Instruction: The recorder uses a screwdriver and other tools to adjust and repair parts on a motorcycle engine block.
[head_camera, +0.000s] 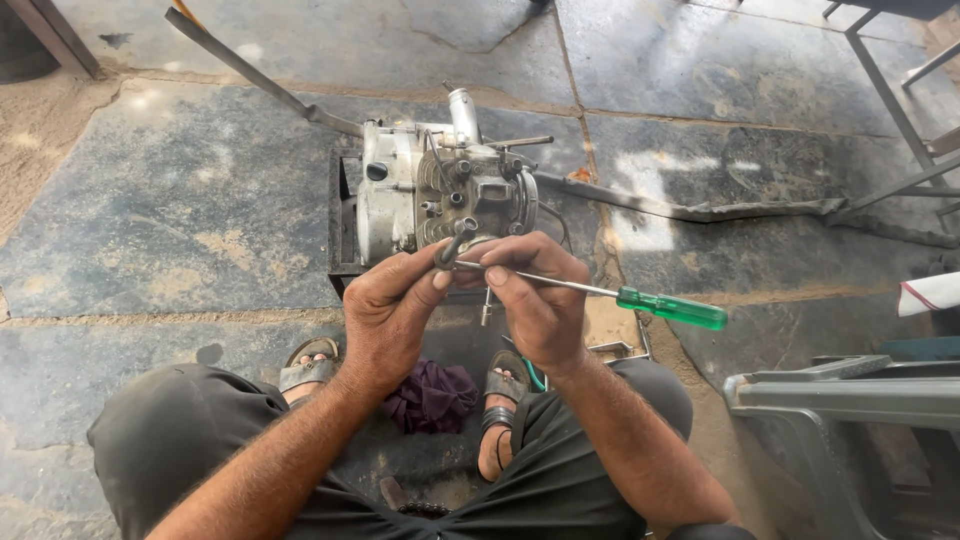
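Two hands meet just in front of a motorcycle engine (445, 190) that sits in a shallow metal tray (338, 225) on the stone floor (180, 200). The left hand (390, 310) pinches a small metal part (455, 243) between thumb and fingertips; the right hand (535, 300) is clenched around the thin shaft of a screwdriver (600, 290), whose green handle sticks out to the right, clear of the grip. The small part looks hard, light and probably oily, so likely to slip; it seems best held at its thicker end. The screwdriver is stiff and slim, steadier if taken by the handle. A dark purple rag (432, 395) lies on the floor between the sandalled feet.
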